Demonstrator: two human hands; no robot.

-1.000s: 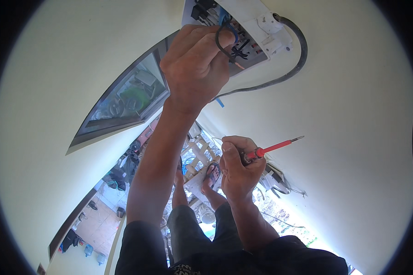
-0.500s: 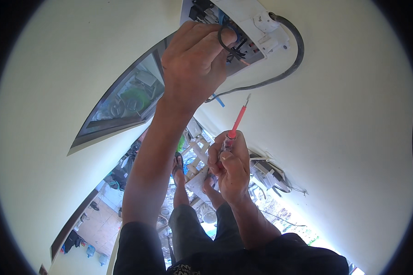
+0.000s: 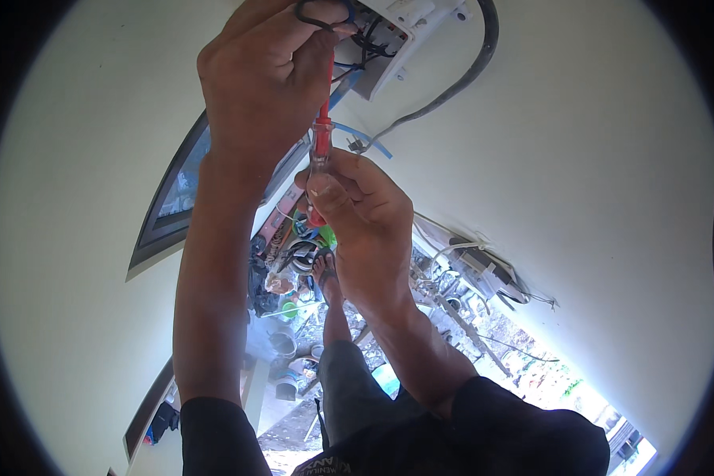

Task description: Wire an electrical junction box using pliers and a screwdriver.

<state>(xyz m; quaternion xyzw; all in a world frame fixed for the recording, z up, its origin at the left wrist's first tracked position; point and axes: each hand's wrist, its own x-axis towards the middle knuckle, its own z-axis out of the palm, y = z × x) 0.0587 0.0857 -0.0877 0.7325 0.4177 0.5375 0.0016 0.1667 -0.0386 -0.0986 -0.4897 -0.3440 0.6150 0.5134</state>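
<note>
My left hand (image 3: 254, 95) is raised at the top, beside an opened white electrical box (image 3: 432, 20). A loop of black wire (image 3: 301, 14) is pinched between its thumb and fingers. My right hand (image 3: 373, 226) grips a screwdriver (image 3: 323, 136) with a clear and red handle and a red shaft. The shaft points up, close beside my left thumb; its tip is hidden behind my left hand or out of view. More dark wires (image 3: 370, 44) spread inside the box, which is cut off by the upper edge.
A thick dark cable (image 3: 484, 59) curves down from the box along the pale wall (image 3: 595, 159). A blue strip (image 3: 377, 143) hangs near a small plug. A dark-framed window (image 3: 170, 194) is at the left. Far below lie my sandalled foot (image 3: 325, 274), buckets (image 3: 284, 343) and clutter.
My right hand has raised the screwdriver up and left to my left hand. The box appears farther up and left in view. My left hand keeps its pinch on the wire.
</note>
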